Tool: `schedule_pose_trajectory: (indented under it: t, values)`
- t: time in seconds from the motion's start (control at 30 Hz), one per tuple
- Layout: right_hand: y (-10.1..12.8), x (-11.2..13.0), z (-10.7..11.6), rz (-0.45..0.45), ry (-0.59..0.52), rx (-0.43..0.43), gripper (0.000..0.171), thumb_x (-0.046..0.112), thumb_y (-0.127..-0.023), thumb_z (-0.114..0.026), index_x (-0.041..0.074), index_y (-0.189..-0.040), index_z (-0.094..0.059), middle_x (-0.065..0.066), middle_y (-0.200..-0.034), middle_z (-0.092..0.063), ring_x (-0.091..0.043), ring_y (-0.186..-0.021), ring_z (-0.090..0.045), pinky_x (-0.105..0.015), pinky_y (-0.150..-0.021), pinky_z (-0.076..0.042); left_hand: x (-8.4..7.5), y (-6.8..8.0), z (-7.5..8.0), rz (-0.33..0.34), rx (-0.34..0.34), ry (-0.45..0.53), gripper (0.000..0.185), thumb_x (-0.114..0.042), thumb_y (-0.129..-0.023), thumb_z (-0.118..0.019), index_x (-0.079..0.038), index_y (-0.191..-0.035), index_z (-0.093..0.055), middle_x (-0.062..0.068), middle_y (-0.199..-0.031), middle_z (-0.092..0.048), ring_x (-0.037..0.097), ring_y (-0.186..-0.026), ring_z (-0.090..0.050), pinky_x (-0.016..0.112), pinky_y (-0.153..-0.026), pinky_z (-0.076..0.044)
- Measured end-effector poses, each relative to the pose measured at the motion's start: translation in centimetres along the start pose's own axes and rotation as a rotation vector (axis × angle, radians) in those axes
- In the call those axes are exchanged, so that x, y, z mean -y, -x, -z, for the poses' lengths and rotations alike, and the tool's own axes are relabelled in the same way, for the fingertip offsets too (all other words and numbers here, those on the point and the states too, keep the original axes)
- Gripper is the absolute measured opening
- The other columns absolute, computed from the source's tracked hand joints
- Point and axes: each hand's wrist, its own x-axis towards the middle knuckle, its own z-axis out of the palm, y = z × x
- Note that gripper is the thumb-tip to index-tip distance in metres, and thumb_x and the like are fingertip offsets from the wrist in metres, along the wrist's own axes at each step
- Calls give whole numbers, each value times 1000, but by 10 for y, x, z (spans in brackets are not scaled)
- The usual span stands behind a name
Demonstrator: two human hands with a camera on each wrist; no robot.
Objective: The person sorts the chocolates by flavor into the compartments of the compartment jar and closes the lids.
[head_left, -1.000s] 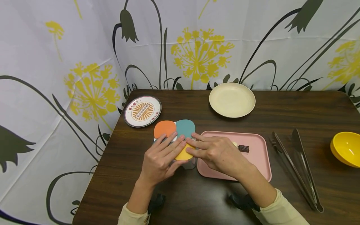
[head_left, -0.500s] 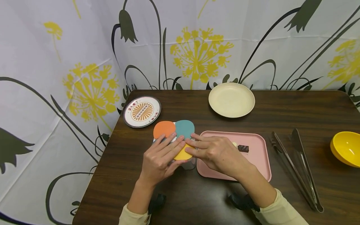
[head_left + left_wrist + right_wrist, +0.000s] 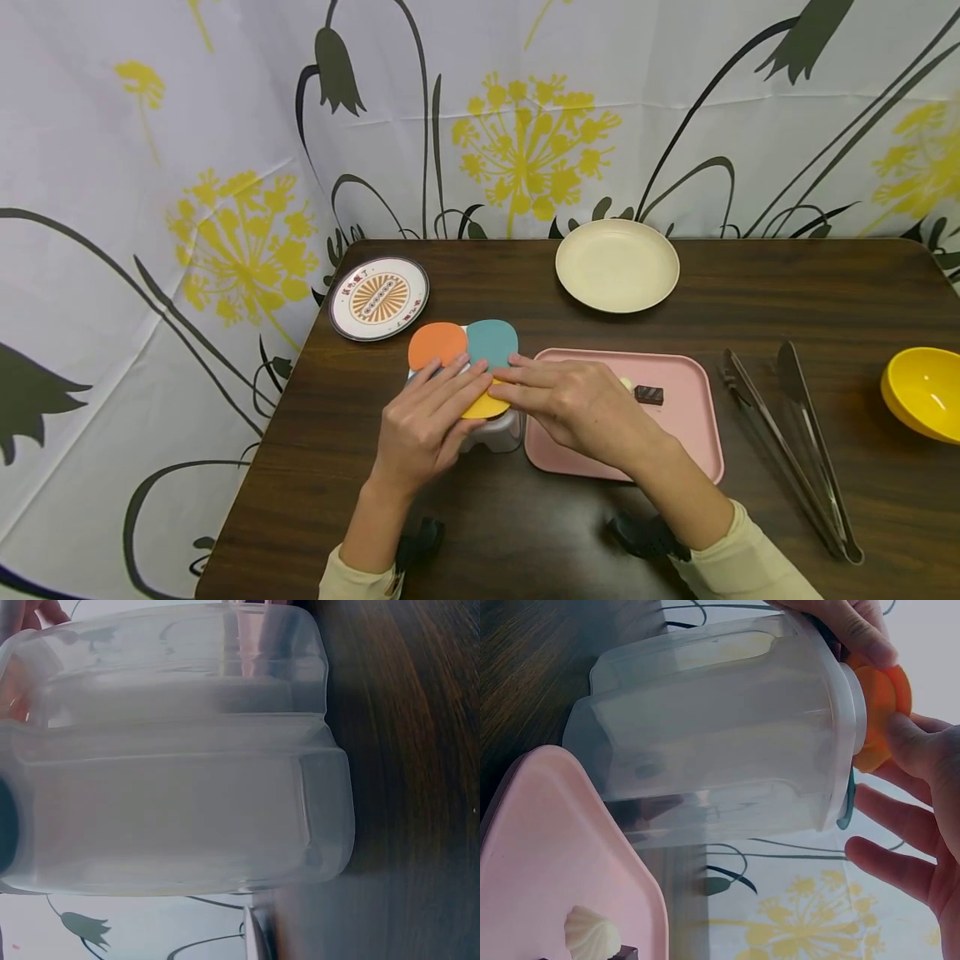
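A clear plastic food storage container (image 3: 501,435) stands on the dark wood table, topped by orange (image 3: 437,343), teal (image 3: 492,340) and yellow (image 3: 483,407) lids. A blue sliver shows under my left hand (image 3: 422,421), whose straight fingers lie across the lids, with its thumb at the yellow lid's near edge. My right hand (image 3: 581,404) reaches over from the right and pinches the yellow lid. In the right wrist view this lid (image 3: 876,705) looks orange and stands tilted up from its opening, between both thumbs. The left wrist view shows mostly the container's wall (image 3: 172,810).
Right beside the container, a pink tray (image 3: 690,425) holds a white shell-shaped piece (image 3: 591,932) and a dark brown bar (image 3: 648,395). Metal tongs (image 3: 849,546) and a yellow bowl (image 3: 926,398) lie further right. A patterned plate (image 3: 379,297) and a cream plate (image 3: 617,267) sit behind.
The yellow lid's near edge has lifted, baring more of the container's front below it. My right fingers have shifted slightly left, and my left thumb has moved up with the lid.
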Motion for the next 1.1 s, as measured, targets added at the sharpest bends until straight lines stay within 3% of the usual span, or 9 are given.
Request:
schedule_pose_trajectory:
  t: [0.2,0.5,0.6,0.77,1.1]
  values:
    - [-4,-1,-2,-36,-4,-45,34,15,-93,-67,23,-126,-69,8,-121,-67,-11,-90,-68,-31,-75,-56,0,1,1,25,1,31,41,-31,-104,-45,-4,-125,-67,8,-122,-68,27,-111,-65,50,-95,-49]
    - [-7,-2,-3,-80,-13,-66,34,12,-91,-67,19,-124,-70,5,-116,-70,-13,-98,-69,-33,-76,-57,0,1,2,69,1,49,38,-27,-104,-45,-5,-128,-64,8,-121,-68,26,-111,-65,51,-92,-50]
    - [-9,-3,-3,-101,-19,-75,30,14,-92,-67,18,-121,-71,5,-113,-71,-12,-96,-69,-33,-71,-57,0,0,2,82,3,48,36,-25,-104,-45,-5,-128,-63,7,-121,-69,25,-111,-65,50,-92,-50]
    - [-13,-4,-4,-130,-25,-125,24,18,-93,-67,18,-117,-72,6,-107,-73,-9,-85,-70,-30,-58,-54,-1,-2,2,97,-3,44,34,-20,-104,-46,-6,-129,-63,4,-122,-68,24,-109,-66,51,-90,-51]
    - [-20,-9,-11,-173,-66,-218,19,15,-88,-74,14,-107,-77,3,-89,-75,-6,-62,-65,-23,-47,-45,-2,-2,2,79,-16,40,33,-16,-104,-44,-11,-131,-63,4,-125,-67,22,-111,-65,51,-89,-52]
